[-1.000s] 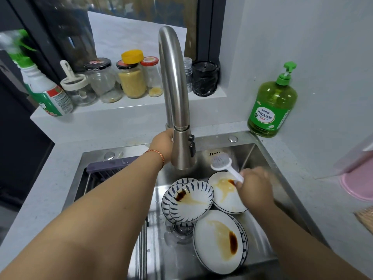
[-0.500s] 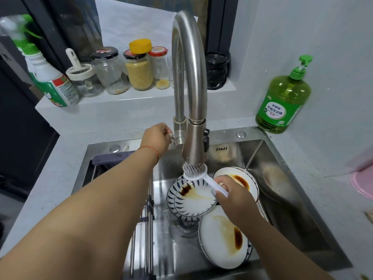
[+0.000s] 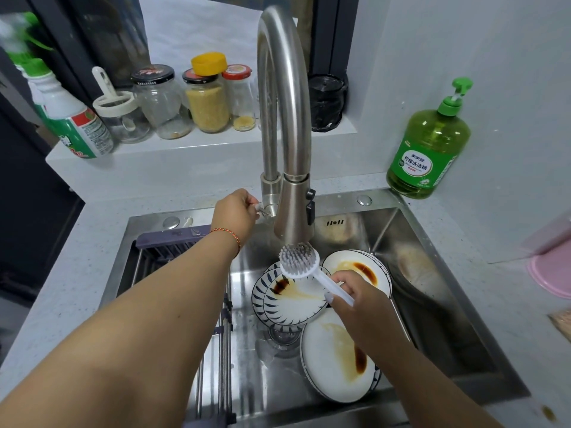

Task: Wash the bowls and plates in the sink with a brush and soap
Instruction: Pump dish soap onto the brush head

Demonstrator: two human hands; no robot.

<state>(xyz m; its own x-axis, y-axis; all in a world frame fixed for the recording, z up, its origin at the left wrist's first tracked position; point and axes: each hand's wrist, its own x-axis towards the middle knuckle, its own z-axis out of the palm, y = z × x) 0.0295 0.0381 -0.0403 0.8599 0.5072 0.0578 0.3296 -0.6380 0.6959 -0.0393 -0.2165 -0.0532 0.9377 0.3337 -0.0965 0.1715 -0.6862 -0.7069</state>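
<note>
A: What do we have under us?

B: A steel sink [image 3: 438,329] set in a pale speckled counter [image 3: 77,264], with a grey wall to the right and a dark window frame at the far side. A rack [image 3: 173,242] sits across the sink's left part.

A: And our hands?

B: Our left hand [image 3: 236,216] is at the far rim, fingers curled round the small lever [image 3: 261,208] at the base of the tall arched faucet [image 3: 284,118]. Our right hand [image 3: 361,301] grips the white handle of the brush [image 3: 301,261], holding its bristle head up just beneath the spout.

A: Where are the dishes?

B: All in the basin. Two blue-patterned bowls [image 3: 293,299] are stacked near the middle, smeared brown. A stained plate [image 3: 360,270] lies just right and farther, partly behind our right hand, and a larger stained plate [image 3: 332,362] leans at the near side.

A: Soap?

B: The green soap bottle [image 3: 428,149] stands on the counter at the far right corner, well apart from the brush.

A: What else is around?

B: A ledge [image 3: 185,146] beyond the faucet carries glass jars [image 3: 207,100], a black container [image 3: 327,101] and, at far left, a spray bottle [image 3: 65,112]. Something pink [image 3: 550,270] shows at the right edge.
</note>
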